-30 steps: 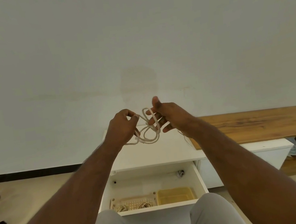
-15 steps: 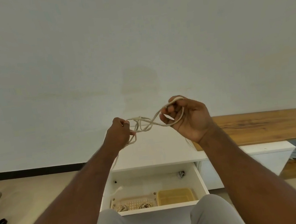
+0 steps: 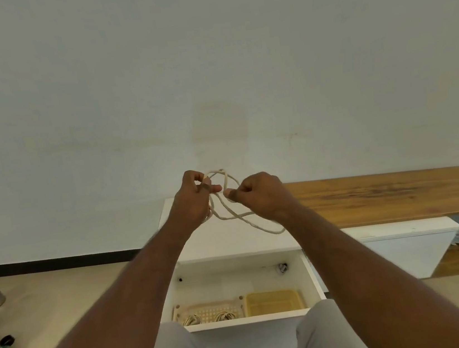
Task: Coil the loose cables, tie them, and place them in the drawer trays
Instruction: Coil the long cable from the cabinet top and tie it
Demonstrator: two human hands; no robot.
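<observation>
Above the open white drawer (image 3: 239,289), head view, I've got both hands up at chest height with the thin cream-coloured cable (image 3: 227,200) strung between them. My left hand (image 3: 193,199) pinches one side of the loops with curled fingers; my right hand (image 3: 259,196) is fisted around the other side, and a slack loop sags below that wrist. I judge this cord light, limp and a bit springy: it will uncoil unless I hold where the strands cross. Below the hands, the drawer's pale pink slotted plastic tray (image 3: 208,311) already carries two coiled bundles, and the yellow plastic tray (image 3: 274,302) sits just right of it. Open room straight down; my knees crowd the drawer's front edge.
</observation>
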